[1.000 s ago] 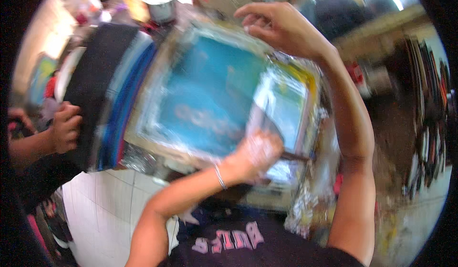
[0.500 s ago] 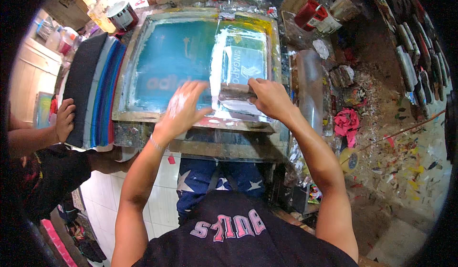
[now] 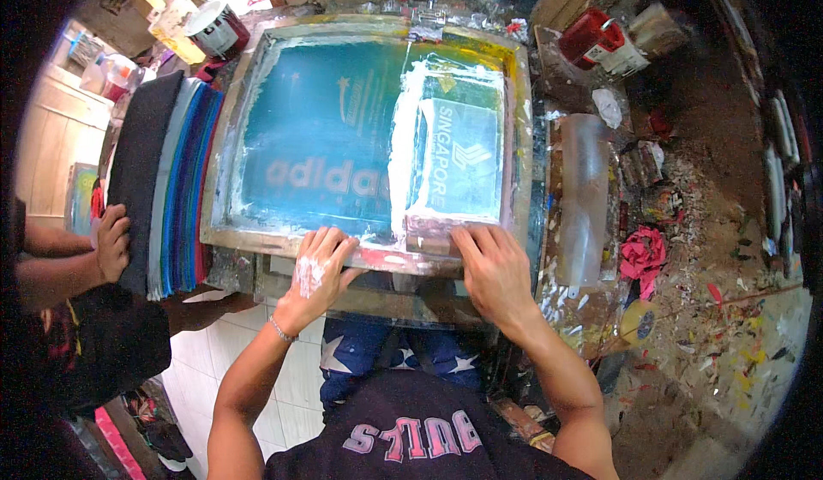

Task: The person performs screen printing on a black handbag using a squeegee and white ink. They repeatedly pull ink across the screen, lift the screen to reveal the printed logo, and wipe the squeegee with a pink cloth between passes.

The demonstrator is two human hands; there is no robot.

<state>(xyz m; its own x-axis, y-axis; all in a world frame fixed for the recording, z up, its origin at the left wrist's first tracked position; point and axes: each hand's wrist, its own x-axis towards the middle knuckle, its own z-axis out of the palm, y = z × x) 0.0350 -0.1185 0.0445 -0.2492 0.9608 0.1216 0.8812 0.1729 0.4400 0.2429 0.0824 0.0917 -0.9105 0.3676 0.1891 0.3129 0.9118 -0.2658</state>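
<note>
A screen-printing frame (image 3: pixel 221 167) with a blue-green mesh lies in front of me, white ink smeared over its right part. My right hand (image 3: pixel 495 266) is closed on a squeegee (image 3: pixel 431 232), which rests on the mesh at the near right, by the frame's near rail. At that rail my left hand (image 3: pixel 321 274) has its fingers bent over the wood, thumb lower down on the near side. White ink marks the back of this hand. A pale printed design shows through the right part of the mesh.
At left, another person's hand (image 3: pixel 111 242) touches a stack of folded dark, grey and blue cloth (image 3: pixel 178 184). A paint can (image 3: pixel 216 30) stands beyond it. To the right are a clear plastic roll (image 3: pixel 584 197), a red container (image 3: pixel 590 39), crumpled pink cloth (image 3: pixel 643 259) and a tape roll (image 3: pixel 637 322).
My right hand has drawn the squeegee toward me to the near end of the mesh. My left hand has come down from above the mesh onto the near rail.
</note>
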